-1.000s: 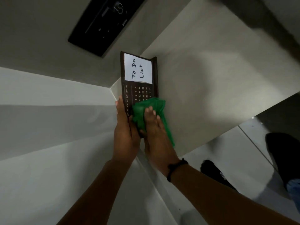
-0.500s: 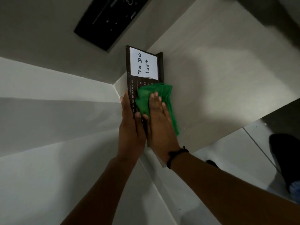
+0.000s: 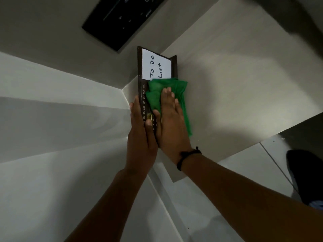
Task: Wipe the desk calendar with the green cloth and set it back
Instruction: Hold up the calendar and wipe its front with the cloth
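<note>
Dark-framed, the flat desk calendar (image 3: 143,95) stands on the pale shelf (image 3: 236,84), left hand (image 3: 139,137) gripping its near edge. Right hand (image 3: 170,123) lies flat, pressing the crumpled green cloth (image 3: 181,95) against it, just below the white "To Do List" card (image 3: 155,65).

Right hand (image 3: 170,119) presses green cloth (image 3: 157,95) onto desk calendar (image 3: 140,74).

Dark desk calendar (image 3: 142,79), white "To Do List" card, apparently upright; crumpled green cloth (image 3: 176,89) covering lower face.
</note>
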